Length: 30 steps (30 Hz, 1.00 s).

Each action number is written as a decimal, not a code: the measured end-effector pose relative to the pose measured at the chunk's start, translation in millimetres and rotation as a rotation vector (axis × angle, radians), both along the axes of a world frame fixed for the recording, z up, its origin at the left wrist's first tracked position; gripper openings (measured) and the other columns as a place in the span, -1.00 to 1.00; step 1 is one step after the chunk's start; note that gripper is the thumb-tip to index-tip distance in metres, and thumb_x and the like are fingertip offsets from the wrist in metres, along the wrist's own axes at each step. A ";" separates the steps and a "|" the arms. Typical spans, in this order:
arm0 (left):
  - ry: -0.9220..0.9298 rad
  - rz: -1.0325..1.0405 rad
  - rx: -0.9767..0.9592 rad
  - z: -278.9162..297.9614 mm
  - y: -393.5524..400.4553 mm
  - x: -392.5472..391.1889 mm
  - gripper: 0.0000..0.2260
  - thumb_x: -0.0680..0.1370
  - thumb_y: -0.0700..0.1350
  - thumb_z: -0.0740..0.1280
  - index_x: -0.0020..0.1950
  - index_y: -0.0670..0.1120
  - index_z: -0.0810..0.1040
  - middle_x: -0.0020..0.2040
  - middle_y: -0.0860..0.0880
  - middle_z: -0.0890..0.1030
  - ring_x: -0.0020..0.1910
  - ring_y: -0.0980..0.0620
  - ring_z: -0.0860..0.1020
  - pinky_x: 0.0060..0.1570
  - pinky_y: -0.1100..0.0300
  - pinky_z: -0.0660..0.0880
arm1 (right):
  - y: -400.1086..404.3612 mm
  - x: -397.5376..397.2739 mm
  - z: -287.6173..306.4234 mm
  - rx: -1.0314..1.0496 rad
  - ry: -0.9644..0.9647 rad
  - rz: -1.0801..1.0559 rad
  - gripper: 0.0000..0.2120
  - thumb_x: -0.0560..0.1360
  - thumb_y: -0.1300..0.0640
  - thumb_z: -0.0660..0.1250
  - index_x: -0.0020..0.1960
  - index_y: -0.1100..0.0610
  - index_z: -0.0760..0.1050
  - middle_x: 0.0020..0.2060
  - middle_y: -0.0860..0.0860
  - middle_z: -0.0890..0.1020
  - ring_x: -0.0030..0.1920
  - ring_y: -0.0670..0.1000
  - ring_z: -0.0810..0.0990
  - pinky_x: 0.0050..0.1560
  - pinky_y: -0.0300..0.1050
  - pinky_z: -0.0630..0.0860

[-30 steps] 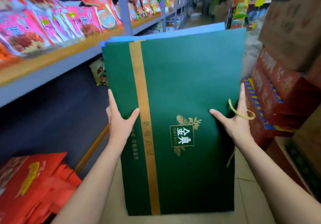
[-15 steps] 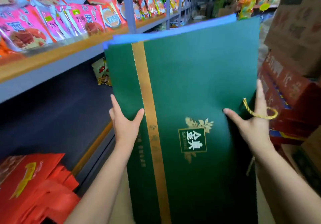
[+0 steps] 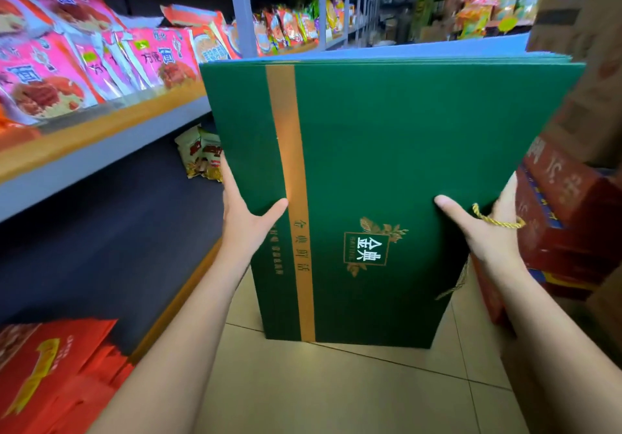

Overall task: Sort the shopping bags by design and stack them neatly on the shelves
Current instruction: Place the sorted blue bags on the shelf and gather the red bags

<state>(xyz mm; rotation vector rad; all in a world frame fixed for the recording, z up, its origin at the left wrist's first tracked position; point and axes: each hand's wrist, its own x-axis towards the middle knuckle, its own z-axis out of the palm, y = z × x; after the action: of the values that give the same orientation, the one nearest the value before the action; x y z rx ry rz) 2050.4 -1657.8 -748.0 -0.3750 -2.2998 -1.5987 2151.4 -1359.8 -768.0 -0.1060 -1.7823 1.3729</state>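
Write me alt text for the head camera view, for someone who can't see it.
Two bare hands, left hand and right hand, grip a stack of flat green shopping bags with a gold stripe, held upright in a shop aisle. Pink noodle packets fill the shelf at left; red bags lie on the lower shelf.

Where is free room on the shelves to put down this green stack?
The dark lower shelf is bare between the red bags at its near end and the snack packets farther back. The upper shelf is crowded with pink noodle packs. Both hands, left and right, hold the green bags over the floor.
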 end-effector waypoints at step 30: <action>-0.681 0.058 -0.613 -48.8 -27.4 -96.7 -0.13 0.52 0.08 0.34 0.54 -0.05 -0.25 0.50 -0.26 0.04 0.46 -0.25 0.15 0.39 -0.03 0.16 | -22.6 -105.4 -49.4 0.059 -0.886 0.048 0.18 0.08 -0.35 0.52 0.50 -0.22 -0.09 0.38 -0.06 0.38 0.35 0.06 0.39 0.39 0.09 0.30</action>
<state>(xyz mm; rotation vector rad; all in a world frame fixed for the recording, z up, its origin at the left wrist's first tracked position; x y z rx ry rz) 1953.7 -1685.2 -796.7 0.1458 -3.2682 -1.0486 2046.0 -1382.4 -817.4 -0.7377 -2.5440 1.4085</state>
